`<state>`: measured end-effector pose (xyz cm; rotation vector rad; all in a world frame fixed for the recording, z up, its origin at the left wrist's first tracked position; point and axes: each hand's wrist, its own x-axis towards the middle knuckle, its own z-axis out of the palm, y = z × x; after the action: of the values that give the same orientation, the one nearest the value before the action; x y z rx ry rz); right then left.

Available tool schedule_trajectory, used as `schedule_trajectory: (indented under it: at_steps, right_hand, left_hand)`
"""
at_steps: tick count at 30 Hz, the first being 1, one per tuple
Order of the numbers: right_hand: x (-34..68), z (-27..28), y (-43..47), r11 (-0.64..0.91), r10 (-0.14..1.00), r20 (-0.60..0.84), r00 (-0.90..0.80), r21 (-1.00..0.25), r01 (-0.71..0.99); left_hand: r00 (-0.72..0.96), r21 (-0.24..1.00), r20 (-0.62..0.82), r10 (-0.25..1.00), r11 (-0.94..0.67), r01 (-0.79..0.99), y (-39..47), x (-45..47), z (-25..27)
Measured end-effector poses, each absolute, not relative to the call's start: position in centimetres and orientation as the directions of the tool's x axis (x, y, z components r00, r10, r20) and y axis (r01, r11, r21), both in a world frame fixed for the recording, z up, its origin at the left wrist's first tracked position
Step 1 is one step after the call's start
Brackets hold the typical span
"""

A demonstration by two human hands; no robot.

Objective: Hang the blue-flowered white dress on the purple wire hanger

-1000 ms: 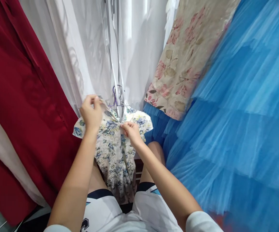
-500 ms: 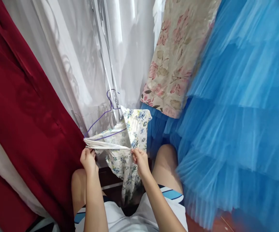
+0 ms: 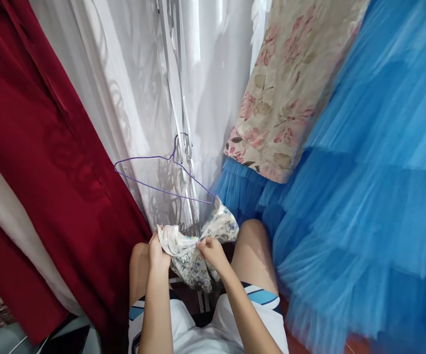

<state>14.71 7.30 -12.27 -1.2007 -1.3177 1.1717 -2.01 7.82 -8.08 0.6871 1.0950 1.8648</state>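
Note:
A white floral blouse (image 3: 190, 268) with blue and yellow flowers hangs bunched between my knees. My left hand (image 3: 158, 251) is closed on its left edge, where pale cloth folds over my fingers. Pinched in my right hand (image 3: 211, 250) is the middle of the same edge. The blouse's right part rises to the right end of a purple wire hanger (image 3: 164, 157) and still touches it. The hanger's left arm is bare. It hangs by its hook at a strip of shiny grey metal or ribbon (image 3: 168, 73).
Long red cloth (image 3: 61, 162) hangs at the left, and a white sheer curtain (image 3: 139, 98) stands behind the hanger. To the right hang a cream garment with pink flowers (image 3: 271, 113) and a wide blue tulle skirt (image 3: 363, 196), close to my right knee.
The blouse's left side has come off the hanger's left end. Both hands have lowered with the cloth, and the hanger has swung level and wider in view.

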Motion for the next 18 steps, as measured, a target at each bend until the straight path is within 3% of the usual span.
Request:
schedule_trajectory:
  at_steps: [2, 4, 7, 10, 13, 16, 18]
  right_hand:
    - [15.7, -11.6, 6.4, 0.066, 0.996, 0.055, -0.077, -0.985, 0.162]
    - [16.3, -9.9, 4.9, 0.158, 0.968, 0.114, -0.225, -0.969, 0.189]
    - [16.3, -6.5, 2.8, 0.313, 0.845, 0.273, -0.459, -0.95, 0.013]
    - [16.1, -4.2, 1.6, 0.262, 0.847, 0.318, -0.426, -0.947, -0.186]
    - [16.7, -3.6, 1.1, 0.111, 0.899, 0.228, -0.373, -0.944, -0.31]
    - [18.6, -3.3, 0.7, -0.033, 0.915, 0.123, -0.385, -0.926, -0.376]
    - [20.5, -2.8, 0.4, -0.058, 0.921, 0.088, -0.379, -0.933, -0.356]
  left_hand:
    - [-0.473, 0.867, 0.099, 0.876, -0.309, -0.391, 6.4, 0.2, -7.0]
    - [-0.455, 0.871, 0.237, 0.858, -0.395, -0.292, 4.6, 2.4, -5.6]
    - [-0.312, 0.86, 0.491, 0.813, -0.509, 0.026, 2.2, 4.9, -3.2]
    - [-0.15, 0.798, 0.597, 0.788, -0.566, 0.204, 1.2, 5.2, -1.6]
    - [-0.018, 0.842, 0.527, 0.85, -0.519, 0.149, 1.5, 4.1, -2.7]
    - [0.141, 0.964, 0.251, 0.958, -0.26, 0.052, 1.3, 2.9, -6.9]
    - [0.199, 0.988, 0.112, 0.974, -0.131, 0.084, 0.5, 2.2, -10.2]
